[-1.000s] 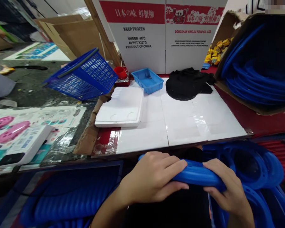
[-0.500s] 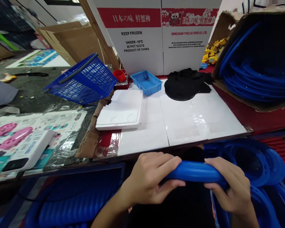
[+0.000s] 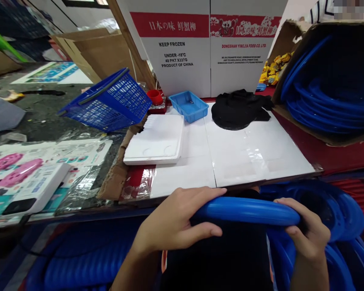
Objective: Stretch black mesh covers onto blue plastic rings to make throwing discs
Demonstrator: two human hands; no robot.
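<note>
Blue curved glossy plastic piece is spanning the gap between your two hands, just in front of the white-covered surface. Compared with half a second ago, your left hand is spreading wider: its thumb is now standing clear below the piece, while its fingers are reaching over the top; whether they are touching it is staying unclear. Your right hand is pinching the right end, fingers above and thumb below, and is sitting farther from the left, so more blue is showing between them. That is probably leaving your right hand carrying most of the hold. Beyond, a flat white foam slab and a crumpled black cloth are lying on the surface.
</note>
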